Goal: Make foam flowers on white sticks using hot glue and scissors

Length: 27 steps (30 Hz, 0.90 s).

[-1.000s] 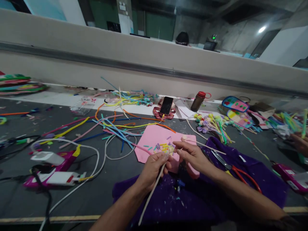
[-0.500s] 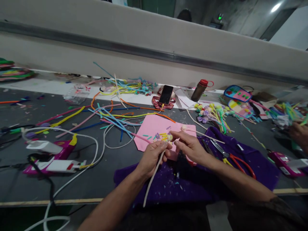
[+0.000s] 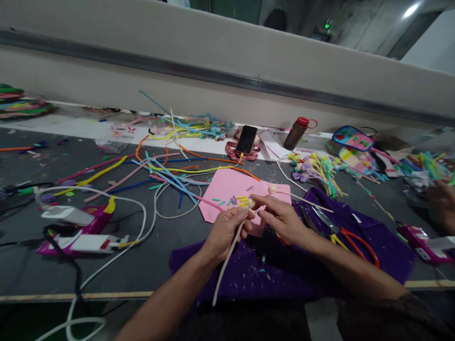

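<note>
My left hand (image 3: 227, 229) grips the upper part of a long cream strip (image 3: 223, 270) that hangs down toward me over a purple cloth (image 3: 249, 279). At the strip's top sits a small rolled cream bud (image 3: 250, 202), and my right hand (image 3: 280, 219) pinches at it with thumb and forefinger. Both hands hover over a pink foam sheet (image 3: 231, 189) strewn with several small cut pieces.
Red-handled scissors (image 3: 341, 234) lie on the cloth to the right. Loose coloured strips (image 3: 159, 175), a phone (image 3: 246, 139), a bottle (image 3: 295, 133), finished flower stems (image 3: 316, 173) and glue guns (image 3: 78, 232) with cables surround me. Another person's hand (image 3: 441, 201) works at far right.
The camera tilted down a little, so the table scene sits higher in view. My hands stay together on the strip's bud, fingers shifting slightly.
</note>
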Each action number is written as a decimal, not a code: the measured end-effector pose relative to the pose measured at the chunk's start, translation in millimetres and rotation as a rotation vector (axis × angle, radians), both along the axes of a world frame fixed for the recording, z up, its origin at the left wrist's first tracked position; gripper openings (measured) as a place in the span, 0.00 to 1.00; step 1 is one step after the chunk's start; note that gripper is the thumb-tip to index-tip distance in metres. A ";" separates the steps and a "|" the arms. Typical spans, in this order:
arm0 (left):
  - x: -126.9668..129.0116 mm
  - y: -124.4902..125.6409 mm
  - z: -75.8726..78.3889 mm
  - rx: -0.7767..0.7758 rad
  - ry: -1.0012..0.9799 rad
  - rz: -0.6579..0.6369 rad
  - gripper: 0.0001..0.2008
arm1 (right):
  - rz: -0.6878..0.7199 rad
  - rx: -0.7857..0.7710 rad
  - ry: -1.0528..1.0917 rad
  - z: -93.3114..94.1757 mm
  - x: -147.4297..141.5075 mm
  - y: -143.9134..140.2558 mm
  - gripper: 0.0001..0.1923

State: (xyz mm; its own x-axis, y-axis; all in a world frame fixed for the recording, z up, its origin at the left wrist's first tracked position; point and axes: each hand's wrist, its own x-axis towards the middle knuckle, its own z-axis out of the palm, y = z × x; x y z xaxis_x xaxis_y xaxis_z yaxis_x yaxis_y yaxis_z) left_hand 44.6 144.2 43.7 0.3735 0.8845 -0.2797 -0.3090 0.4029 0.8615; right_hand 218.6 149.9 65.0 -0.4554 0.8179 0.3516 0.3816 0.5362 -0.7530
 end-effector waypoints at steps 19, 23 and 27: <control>0.2 -0.7 -0.1 0.020 0.013 0.014 0.13 | -0.163 -0.591 0.283 7.3 -11.4 3.0 0.12; 0.4 -1.1 -0.8 0.041 0.036 0.017 0.13 | -0.159 -0.625 0.343 5.1 -14.9 4.2 0.11; 0.5 -1.0 -0.5 0.060 0.050 0.017 0.13 | -0.179 -0.597 0.350 2.4 -15.0 3.9 0.11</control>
State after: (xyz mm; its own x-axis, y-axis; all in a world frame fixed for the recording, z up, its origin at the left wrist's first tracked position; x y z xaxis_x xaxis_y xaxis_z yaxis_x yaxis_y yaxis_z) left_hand 45.1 143.2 43.2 0.3456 0.9061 -0.2440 -0.2717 0.3455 0.8982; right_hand 203.6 153.8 67.4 -0.2388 0.9679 -0.0785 0.1071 -0.0541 -0.9928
